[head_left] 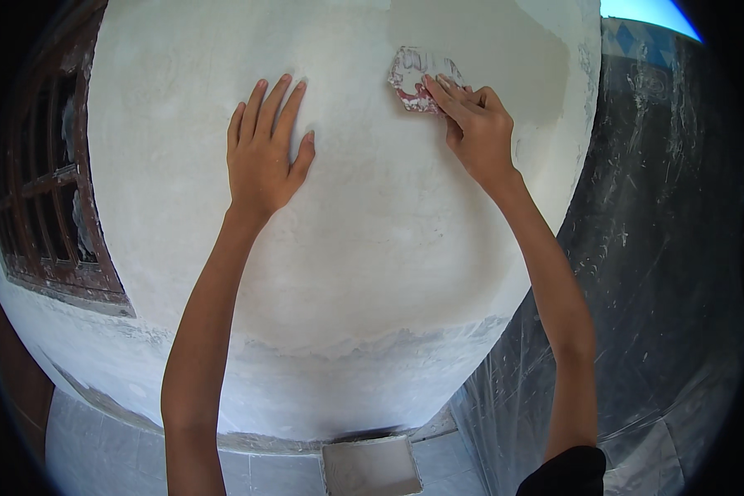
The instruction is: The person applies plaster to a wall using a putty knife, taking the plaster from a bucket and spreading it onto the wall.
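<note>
And there's the left hand [260,169], spread against the pale wall [364,256], fingers straight and parted, thumb out to the side, nothing in its grasp. Over on the right, higher up, the right hand [483,132] has its fingers closed on a flat, smeared scraper [415,76], white with red patches, lying against the wall at the lower left edge of a darker grey patch [504,58]. A brown wooden window [54,182] sits far left, dark plastic sheeting [661,264] hangs far right, and down below, a shallow tray [372,467] rests on the tiled floor [273,475].
</note>
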{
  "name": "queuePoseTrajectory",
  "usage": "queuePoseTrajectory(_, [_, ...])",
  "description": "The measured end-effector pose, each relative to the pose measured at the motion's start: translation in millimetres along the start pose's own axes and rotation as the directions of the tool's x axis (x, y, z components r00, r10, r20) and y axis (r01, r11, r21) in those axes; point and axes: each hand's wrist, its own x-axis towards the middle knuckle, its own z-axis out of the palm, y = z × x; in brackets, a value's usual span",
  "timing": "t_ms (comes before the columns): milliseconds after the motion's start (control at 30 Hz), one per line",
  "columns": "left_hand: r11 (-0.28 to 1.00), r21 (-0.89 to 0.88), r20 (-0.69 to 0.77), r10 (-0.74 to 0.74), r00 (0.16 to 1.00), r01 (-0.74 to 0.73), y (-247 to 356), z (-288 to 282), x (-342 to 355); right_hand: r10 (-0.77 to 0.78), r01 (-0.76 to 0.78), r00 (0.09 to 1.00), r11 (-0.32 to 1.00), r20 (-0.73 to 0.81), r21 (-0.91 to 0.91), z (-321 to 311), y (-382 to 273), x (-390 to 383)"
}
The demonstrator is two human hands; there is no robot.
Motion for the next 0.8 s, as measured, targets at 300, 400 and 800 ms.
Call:
queuePoseTrajectory(300, [0.999, -0.043, 0.003, 0.012, 1.000, -0.012, 7.2, 1.1, 6.4, -0.016, -0.012, 0.978, 0.992, -0.210, -0.129, -4.3, 64.6, 93.6])
queuePoseTrajectory(400, [0.998, -0.056, 0.008, 0.016, 1.000, -0.016, 11.8, 1.8, 10.1, -0.045, 0.016, 0.984, 0.986, -0.170, -0.169, 7.7, 68.8, 98.6])
queuePoseTrajectory(800, [1.000, -0.024, 0.002, 0.007, 1.000, -0.006, 1.5, -0.7, 0.4, 0.072, -0.081, 0.986, 0.995, -0.147, -0.055, -22.1, 19.0, 40.6])
